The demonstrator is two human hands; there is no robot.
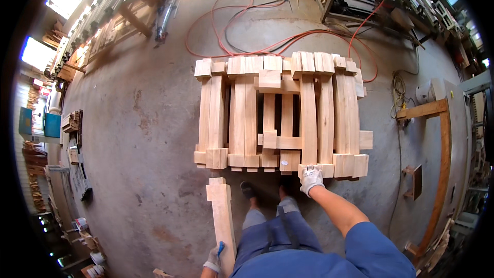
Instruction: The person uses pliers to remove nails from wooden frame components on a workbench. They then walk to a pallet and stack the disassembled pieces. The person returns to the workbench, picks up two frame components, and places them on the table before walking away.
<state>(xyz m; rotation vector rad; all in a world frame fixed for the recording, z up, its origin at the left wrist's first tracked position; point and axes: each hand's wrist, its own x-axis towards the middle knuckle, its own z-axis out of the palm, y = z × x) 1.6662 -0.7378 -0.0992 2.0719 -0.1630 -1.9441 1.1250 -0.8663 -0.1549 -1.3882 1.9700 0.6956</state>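
In front of me stands a stack of pale wooden frame pieces [244, 118], long bars with thicker blocks at their ends. My right hand [311, 180], in a whitish work glove, is closed over the near block end of one wooden piece [308, 118] on top of the stack. Down by my left side, my gloved left hand [213, 260] grips a separate wooden piece [221, 211] along its lower part. That piece points away from me, its wider block end just short of the stack. Part of each hand's grip is hidden.
Red and black hoses [226, 25] lie coiled on the concrete floor [149, 139] beyond the stack. A wooden-edged bench [442, 139] is at the right. Long racks [98, 25] line the far left, and a metal-legged table [329, 5] stands far right.
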